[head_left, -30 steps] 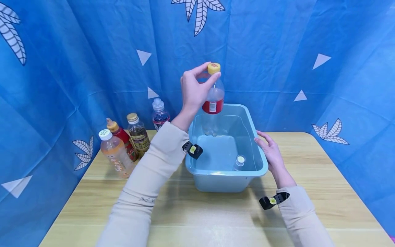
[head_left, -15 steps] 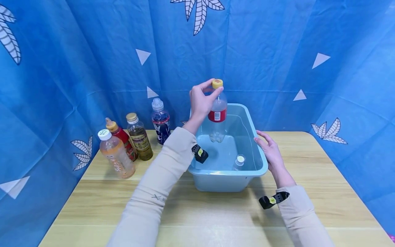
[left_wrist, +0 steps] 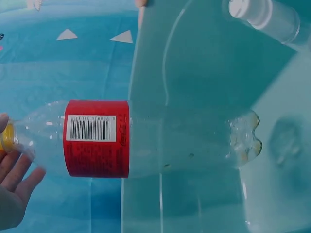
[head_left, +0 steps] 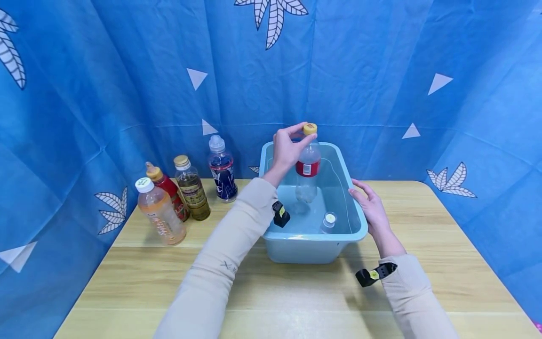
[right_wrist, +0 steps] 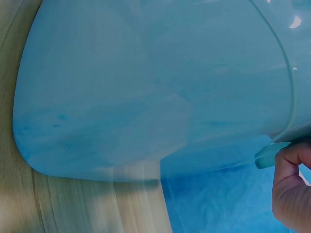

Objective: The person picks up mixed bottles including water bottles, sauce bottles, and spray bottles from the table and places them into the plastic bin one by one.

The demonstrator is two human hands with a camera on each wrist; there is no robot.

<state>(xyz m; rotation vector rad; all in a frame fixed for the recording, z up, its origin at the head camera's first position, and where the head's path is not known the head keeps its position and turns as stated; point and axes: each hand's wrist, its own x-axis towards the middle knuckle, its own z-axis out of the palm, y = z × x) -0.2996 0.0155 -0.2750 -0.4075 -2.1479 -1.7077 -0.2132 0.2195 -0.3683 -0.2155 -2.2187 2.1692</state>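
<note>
My left hand (head_left: 289, 147) pinches the yellow cap of an empty clear bottle with a red label (head_left: 307, 165) and holds it upright inside the light blue plastic tub (head_left: 357, 230), its base just above the tub floor. In the left wrist view the same red-label bottle (left_wrist: 146, 138) stretches across the frame and my fingertips (left_wrist: 14, 177) sit at its neck. A small clear bottle with a white cap (head_left: 328, 221) stands in the tub near the front wall. My right hand (head_left: 370, 207) holds the tub's right rim; the right wrist view shows a finger (right_wrist: 291, 187) hooked at the tub rim (right_wrist: 267, 155).
Several full drink bottles stand at the table's back left: a pale orange one (head_left: 160, 217), a red one (head_left: 167, 188), a brown tea one (head_left: 191, 188) and a dark blue one (head_left: 221, 168). Blue patterned cloth walls the wooden table (head_left: 296, 292) on three sides.
My left hand has lowered the red-label bottle from above the tub down into it and a little to the right. The right hand has stayed on the rim.
</note>
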